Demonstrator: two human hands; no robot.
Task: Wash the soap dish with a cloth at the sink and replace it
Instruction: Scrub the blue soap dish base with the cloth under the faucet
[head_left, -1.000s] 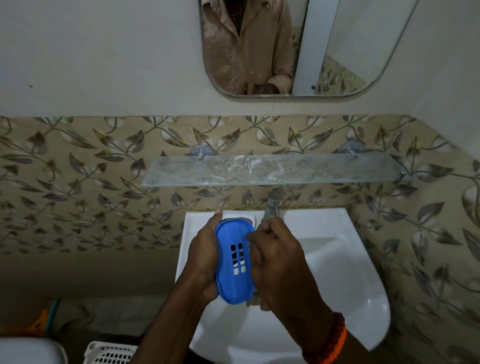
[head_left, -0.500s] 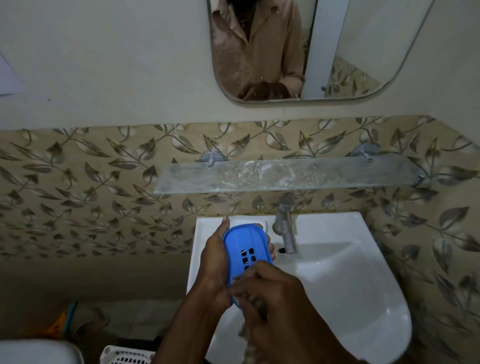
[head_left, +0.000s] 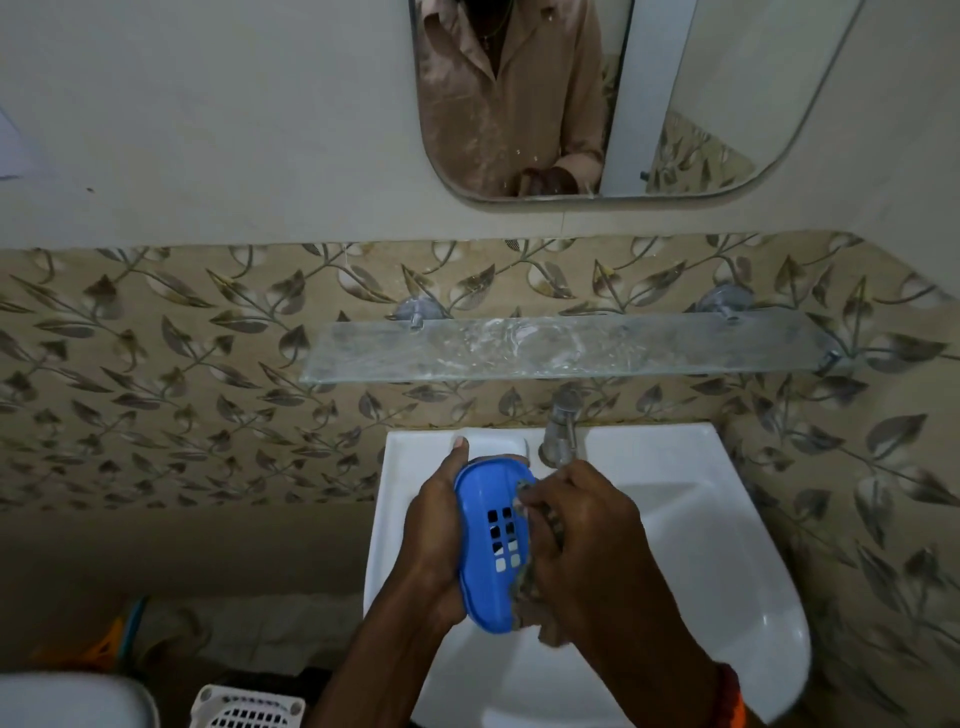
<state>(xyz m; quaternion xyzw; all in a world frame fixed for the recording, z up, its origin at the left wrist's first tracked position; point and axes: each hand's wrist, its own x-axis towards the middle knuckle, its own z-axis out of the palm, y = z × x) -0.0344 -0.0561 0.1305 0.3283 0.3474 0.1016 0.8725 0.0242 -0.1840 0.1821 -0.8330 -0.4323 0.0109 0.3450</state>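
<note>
My left hand (head_left: 434, 535) grips the blue soap dish (head_left: 493, 545) along its left edge, holding it on edge above the white sink (head_left: 717, 561). My right hand (head_left: 582, 540) is closed around a dark cloth (head_left: 524, 582), pressing it against the dish's right rim. The tap (head_left: 560, 428) stands just beyond my right hand. A glass shelf (head_left: 561, 349) runs above it.

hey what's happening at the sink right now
A person is scrubbing a blue soap dish over the white sink. The left hand holds the dish tilted on edge, while the right hand presses a bunched cloth against it. The glass shelf above is bare.
</note>
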